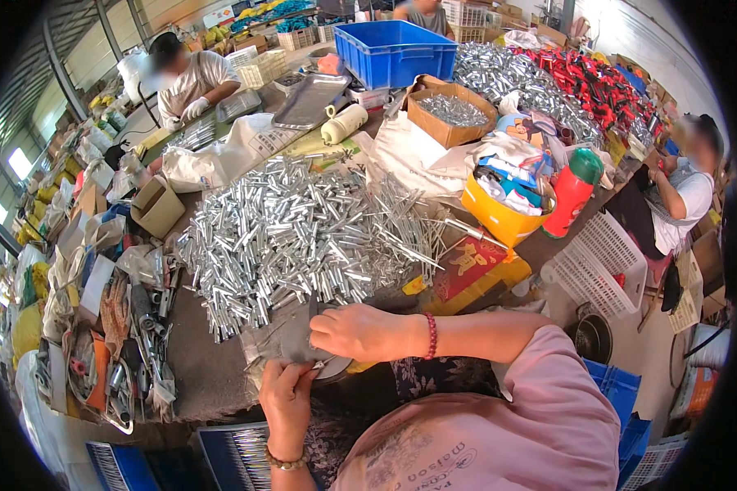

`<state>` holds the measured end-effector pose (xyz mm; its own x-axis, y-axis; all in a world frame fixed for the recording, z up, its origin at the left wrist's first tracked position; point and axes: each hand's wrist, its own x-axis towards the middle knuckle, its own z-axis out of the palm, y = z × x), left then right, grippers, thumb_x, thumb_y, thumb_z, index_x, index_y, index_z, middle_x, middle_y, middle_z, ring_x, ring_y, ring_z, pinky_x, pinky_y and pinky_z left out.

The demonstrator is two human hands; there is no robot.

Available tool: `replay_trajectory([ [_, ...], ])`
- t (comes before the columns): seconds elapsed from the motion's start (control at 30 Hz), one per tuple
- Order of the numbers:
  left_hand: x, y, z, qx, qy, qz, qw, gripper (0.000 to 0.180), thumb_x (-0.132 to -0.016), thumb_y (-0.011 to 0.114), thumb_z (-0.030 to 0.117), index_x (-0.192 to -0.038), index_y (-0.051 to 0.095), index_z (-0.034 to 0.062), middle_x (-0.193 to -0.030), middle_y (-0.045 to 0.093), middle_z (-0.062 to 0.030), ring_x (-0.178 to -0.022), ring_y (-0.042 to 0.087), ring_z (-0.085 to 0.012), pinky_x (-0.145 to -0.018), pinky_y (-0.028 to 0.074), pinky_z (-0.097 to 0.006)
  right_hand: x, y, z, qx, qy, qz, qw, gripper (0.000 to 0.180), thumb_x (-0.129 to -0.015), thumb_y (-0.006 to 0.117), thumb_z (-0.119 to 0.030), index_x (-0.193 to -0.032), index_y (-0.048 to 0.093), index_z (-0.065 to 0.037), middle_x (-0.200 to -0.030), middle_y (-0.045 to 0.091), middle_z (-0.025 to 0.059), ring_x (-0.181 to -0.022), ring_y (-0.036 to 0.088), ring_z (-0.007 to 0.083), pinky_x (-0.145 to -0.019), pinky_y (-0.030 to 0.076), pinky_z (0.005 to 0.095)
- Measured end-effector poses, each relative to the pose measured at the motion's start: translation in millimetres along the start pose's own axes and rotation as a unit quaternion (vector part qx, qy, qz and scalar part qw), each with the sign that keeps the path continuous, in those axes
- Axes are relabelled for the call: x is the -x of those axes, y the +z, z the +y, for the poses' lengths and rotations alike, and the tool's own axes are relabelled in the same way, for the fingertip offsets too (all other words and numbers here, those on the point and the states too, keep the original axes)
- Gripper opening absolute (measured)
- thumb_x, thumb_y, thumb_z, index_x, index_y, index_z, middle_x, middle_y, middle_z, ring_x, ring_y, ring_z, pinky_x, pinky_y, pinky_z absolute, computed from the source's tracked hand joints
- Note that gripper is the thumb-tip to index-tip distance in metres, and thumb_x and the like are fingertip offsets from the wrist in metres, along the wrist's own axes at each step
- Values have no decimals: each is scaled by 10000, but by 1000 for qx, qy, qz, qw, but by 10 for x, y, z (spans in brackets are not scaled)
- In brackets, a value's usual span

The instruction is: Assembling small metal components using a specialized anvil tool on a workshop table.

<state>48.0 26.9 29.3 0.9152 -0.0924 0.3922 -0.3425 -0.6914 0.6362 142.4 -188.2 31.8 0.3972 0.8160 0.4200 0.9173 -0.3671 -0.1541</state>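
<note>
At the table's near edge my left hand (285, 401) is closed in a pinch, with a small shiny metal piece (321, 364) at its fingertips. My right hand (356, 331) is just beyond it, fingers curled over a dark grey upright piece (313, 309); whatever those fingers hold is hidden. Past both hands lies a wide heap of short silver metal tubes (274, 237). Thin metal rods (405, 233) spread from the heap's right side. A rounded grey surface (333, 368) shows beneath my right wrist.
To the right stand a yellow tub (499, 217) stuffed with cloths and a red bottle (567, 204) with a green cap. Behind are a cardboard box (450, 110) of metal parts and a blue crate (395, 57). Hand tools (143, 327) crowd the left edge. Other people sit around the table.
</note>
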Motion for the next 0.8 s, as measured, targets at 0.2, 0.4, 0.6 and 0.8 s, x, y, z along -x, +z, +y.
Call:
replay_trajectory([
  [0.2,-3,-6,-15,-15,4,-4,1000,196,-774,818,-60,-944,759,19,-905,634,-114,-832,648,-307,-710,505,-388,-30,-56,-95,-94,44,13,994,207,-891,638,-103,-1059,534,-43,-989,562,116,-925,650,331,-758,561,430],
  [0.4,17,-3,-9,-22,-15,-8,1000,193,-777,817,-57,-939,748,22,-916,634,-119,-844,649,-311,-720,508,-393,-175,80,-350,-165,57,52,983,270,-916,673,-108,-1158,560,-65,-977,656,130,-945,677,349,-777,555,456],
  [0.6,10,21,-58,7,12,1,1000,180,-794,812,-61,-942,746,16,-922,634,-116,-835,650,-290,-712,509,-385,-76,101,-379,-199,125,89,968,381,-877,687,-76,-1232,551,-55,-958,659,159,-902,676,405,-751,529,497],
  [0.8,-4,9,-38,9,8,-3,1000,167,-804,811,-61,-941,741,5,-921,634,-114,-807,640,-277,-692,497,-379,-21,155,-397,-171,108,97,975,380,-903,648,-83,-1268,545,-56,-921,637,130,-917,671,371,-762,530,489],
])
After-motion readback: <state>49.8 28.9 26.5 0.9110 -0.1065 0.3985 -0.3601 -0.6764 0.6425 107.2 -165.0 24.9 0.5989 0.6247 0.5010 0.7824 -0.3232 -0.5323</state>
